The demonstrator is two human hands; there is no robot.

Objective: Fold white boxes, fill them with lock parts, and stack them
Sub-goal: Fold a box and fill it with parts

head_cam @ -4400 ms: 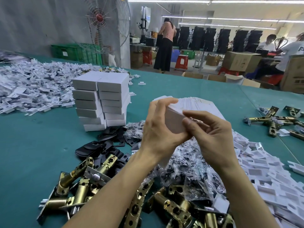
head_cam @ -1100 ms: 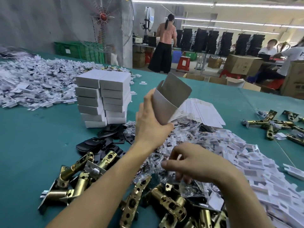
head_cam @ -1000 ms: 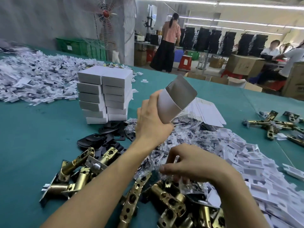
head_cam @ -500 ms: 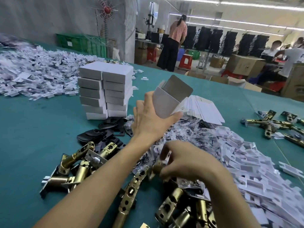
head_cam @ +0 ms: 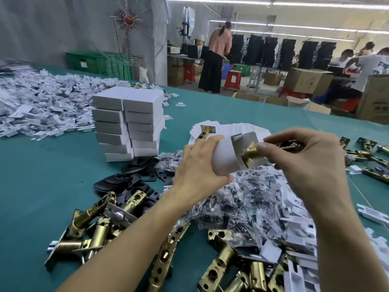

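Well left of the fingers, a stack of closed white boxes (head_cam: 128, 123) stands on the green table (head_cam: 42, 165). The left hand (head_cam: 197, 173) curls round the folded white box (head_cam: 223, 158), its open mouth facing right. The thin card looks light and easily crushed, so a hold along the folded edges suits it. At the mouth, the brass latch (head_cam: 251, 153) is partly in, pinched at its rear end by the right hand (head_cam: 309, 165). The latch looks heavy, rigid and slick, and likely to tip the box.
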